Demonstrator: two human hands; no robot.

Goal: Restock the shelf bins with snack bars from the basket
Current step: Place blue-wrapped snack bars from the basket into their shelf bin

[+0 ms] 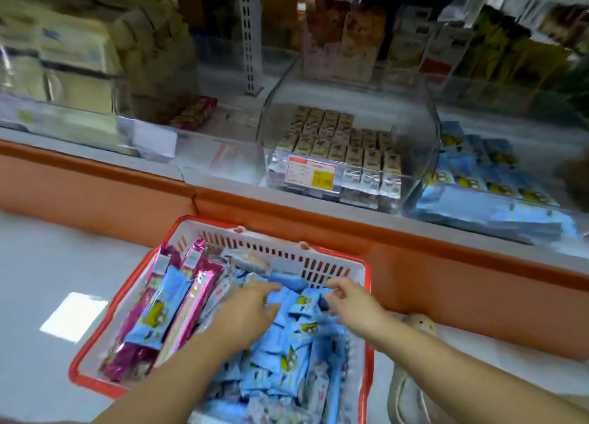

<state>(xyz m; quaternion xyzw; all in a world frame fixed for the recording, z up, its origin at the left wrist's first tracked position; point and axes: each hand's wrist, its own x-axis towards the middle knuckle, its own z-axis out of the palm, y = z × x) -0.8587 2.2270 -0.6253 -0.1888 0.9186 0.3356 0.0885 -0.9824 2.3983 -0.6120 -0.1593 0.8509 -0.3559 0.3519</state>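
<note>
A white basket with a red rim [274, 251] sits on the floor below the shelf, full of blue snack bars [287, 353] on the right and pink-wrapped bars [188, 299] on the left. My left hand [251, 309] lies over the blue bars with fingers spread and fairly straight. My right hand [350, 299] reaches in from the right, its fingers curled around the edge of a blue bar near the basket's far wall. On the shelf, a clear bin [497, 181] at the right holds matching blue bars.
A clear curved bin [350, 156] with brown and white small bars and a red-yellow price tag stands mid-shelf. An orange shelf base [318, 213] runs across. My beige shoe [417, 324] is right of the basket. The grey floor spreads to the left.
</note>
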